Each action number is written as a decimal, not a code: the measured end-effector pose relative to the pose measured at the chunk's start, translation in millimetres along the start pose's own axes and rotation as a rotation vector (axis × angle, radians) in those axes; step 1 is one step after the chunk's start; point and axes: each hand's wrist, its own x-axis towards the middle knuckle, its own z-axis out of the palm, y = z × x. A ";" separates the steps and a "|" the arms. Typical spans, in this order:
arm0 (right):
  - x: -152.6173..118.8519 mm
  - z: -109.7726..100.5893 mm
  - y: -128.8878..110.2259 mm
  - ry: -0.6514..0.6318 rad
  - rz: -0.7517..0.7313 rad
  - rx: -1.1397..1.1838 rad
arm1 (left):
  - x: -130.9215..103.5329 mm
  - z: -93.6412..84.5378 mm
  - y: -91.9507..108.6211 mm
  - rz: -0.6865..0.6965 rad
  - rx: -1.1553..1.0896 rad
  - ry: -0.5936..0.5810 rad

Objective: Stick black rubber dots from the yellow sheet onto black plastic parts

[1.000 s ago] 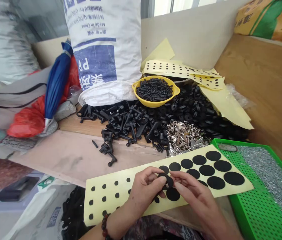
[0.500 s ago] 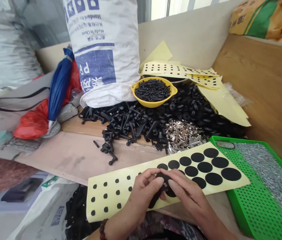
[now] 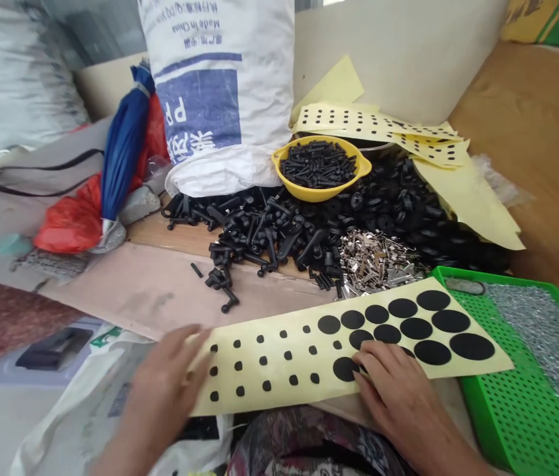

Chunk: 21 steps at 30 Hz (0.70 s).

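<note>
A pale yellow backing sheet (image 3: 278,371) lies slanted before me, with large round black stickers (image 3: 433,352) at its right end and small black dots over the left part. My right hand (image 3: 395,380) rests on the sheet, fingers bent and slightly apart, thumb and index fingertips at the edge of a black round sticker (image 3: 344,369). Nothing shows held in it. Smeared by motion, my left hand (image 3: 170,377) covers the sheet's left end; its fingers are too blurred to read.
Black plastic arms (image 3: 269,238) are heaped behind the sheet, beside shiny metal clips (image 3: 376,261). A yellow basket (image 3: 316,193) holds black screw-like pieces. At right stands a green tray (image 3: 500,390) with small silvery pieces. A white sack (image 3: 259,73) rises behind; a white bag (image 3: 68,423) lies lower left.
My hands have parted; the black piece they held together is out of sight. The left hand moved left to the sheet's end, the right onto the round stickers. The view has shifted.
</note>
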 end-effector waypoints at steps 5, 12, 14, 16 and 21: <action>-3.2 4.7 0.3 -0.022 0.041 0.010 | 31.3 54.8 107.9 0.535 -0.226 -0.290; -4.0 -2.7 -1.3 -0.027 0.044 0.184 | 39.1 80.8 124.9 0.596 -0.134 -0.232; -4.0 -3.5 -1.9 0.003 0.045 0.190 | 38.0 79.9 122.5 0.591 -0.146 -0.220; -3.5 -2.1 -1.9 0.029 0.050 0.146 | 37.1 79.0 122.1 0.582 -0.152 -0.209; -0.1 1.3 -2.4 0.010 0.062 0.126 | 35.7 79.9 123.6 0.581 -0.138 -0.198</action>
